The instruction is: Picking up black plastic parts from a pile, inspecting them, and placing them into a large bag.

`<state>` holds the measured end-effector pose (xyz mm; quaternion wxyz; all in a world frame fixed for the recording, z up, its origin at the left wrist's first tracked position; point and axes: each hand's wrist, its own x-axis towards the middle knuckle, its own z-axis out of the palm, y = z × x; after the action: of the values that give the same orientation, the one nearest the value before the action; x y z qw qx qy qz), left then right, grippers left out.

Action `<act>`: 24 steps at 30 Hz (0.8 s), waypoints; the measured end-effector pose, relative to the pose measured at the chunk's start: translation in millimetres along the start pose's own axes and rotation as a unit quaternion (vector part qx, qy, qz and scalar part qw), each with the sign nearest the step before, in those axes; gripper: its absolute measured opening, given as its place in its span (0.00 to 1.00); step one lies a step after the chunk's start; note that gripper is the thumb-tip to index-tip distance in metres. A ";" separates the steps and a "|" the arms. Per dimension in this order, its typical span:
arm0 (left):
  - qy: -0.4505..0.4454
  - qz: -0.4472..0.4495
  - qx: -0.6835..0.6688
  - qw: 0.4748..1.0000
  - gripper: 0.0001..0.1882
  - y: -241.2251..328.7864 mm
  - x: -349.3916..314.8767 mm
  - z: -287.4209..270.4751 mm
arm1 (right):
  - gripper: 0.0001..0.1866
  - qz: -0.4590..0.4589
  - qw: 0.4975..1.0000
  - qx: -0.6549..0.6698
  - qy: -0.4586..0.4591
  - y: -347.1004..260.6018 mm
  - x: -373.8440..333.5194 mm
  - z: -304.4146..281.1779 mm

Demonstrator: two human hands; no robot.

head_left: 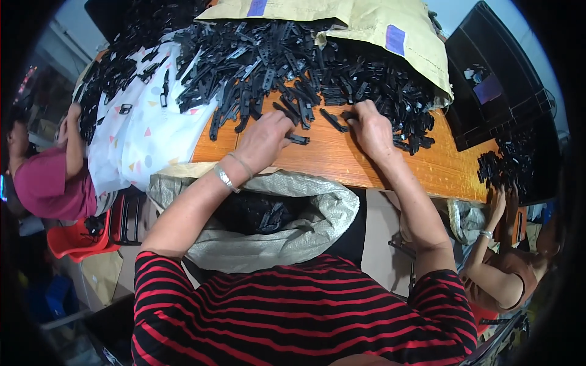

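Parts: a large heap of small black moulded plastic strips (287, 67) covers the far half of the orange wooden worktop (342, 161), from 10 o'clock round to 2 o'clock of the hands.
Left hand: left hand (264, 141) lies palm down at the heap's near edge, fingers curled over a single black plastic strip (298, 139) lying on the worktop at its 3 o'clock; whether it grips that strip cannot be told.
Right hand: right hand (371, 129) presses into the heap at 12 o'clock, fingers bent among the strips; a firm grasp cannot be confirmed.
Progress: judged from the layout, most parts remain in the heap; only a few strips lie loose near the hands, so the bulk of the work appears outstanding.
Near container: a grey woven plastic sack (287, 229) stands open at 6 o'clock below the worktop edge; its dark interior holds black parts, quantity unclear.
Far container: a tan paper sack with blue tape patches (360, 24) lies at 12 o'clock, strips spilling from beneath it.
Cover: a white sheet with coloured triangles (143, 131) at 9 o'clock carries further strips.
Others: a person in a maroon top (52, 180) at 9 o'clock; another person (506, 271) at 4 o'clock.
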<state>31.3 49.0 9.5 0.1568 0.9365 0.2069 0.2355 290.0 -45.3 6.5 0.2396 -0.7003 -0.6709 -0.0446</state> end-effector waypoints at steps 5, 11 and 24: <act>0.002 -0.031 -0.026 0.999 0.11 2.4 -0.9 -1.5 | 0.10 0.080 0.994 0.074 0.023 -20.3 -3.7 -19.5; 0.068 -0.041 -0.117 0.990 0.11 19.4 -1.4 -7.4 | 0.13 -0.101 0.972 0.200 0.065 -90.0 -7.2 -24.6; 0.085 -0.248 -0.597 0.758 0.13 40.3 -9.3 -3.5 | 0.12 -0.104 0.961 0.246 0.073 -95.4 -15.5 -17.6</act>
<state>34.7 10.5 24.7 0.7190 0.5451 0.2622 0.3425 201.3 -67.9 42.4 0.4467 -0.5409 -0.7112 0.0464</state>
